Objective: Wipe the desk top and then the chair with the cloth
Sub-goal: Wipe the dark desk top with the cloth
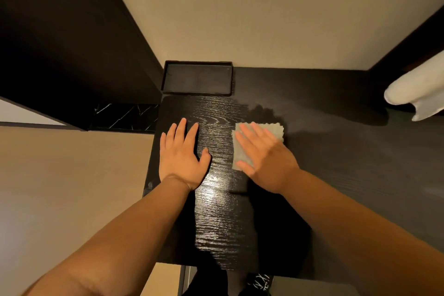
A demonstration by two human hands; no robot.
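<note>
The desk top (336, 151) is black wood with a visible grain and a glossy patch near its front. A small grey cloth (276, 131) with a zigzag edge lies flat on it right of centre. My right hand (264, 156) presses down on the cloth with straight, spread fingers and covers most of it. My left hand (182, 156) rests flat on the bare desk top beside it, fingers straight, holding nothing. No chair is in view.
A shallow black tray (165, 79) stands at the back of the desk against the beige wall. A white rolled towel (415, 86) juts in at the right edge. A black marble ledge (125, 116) adjoins the desk's left side. Dark trousers and a shoe (260, 283) show below the front edge.
</note>
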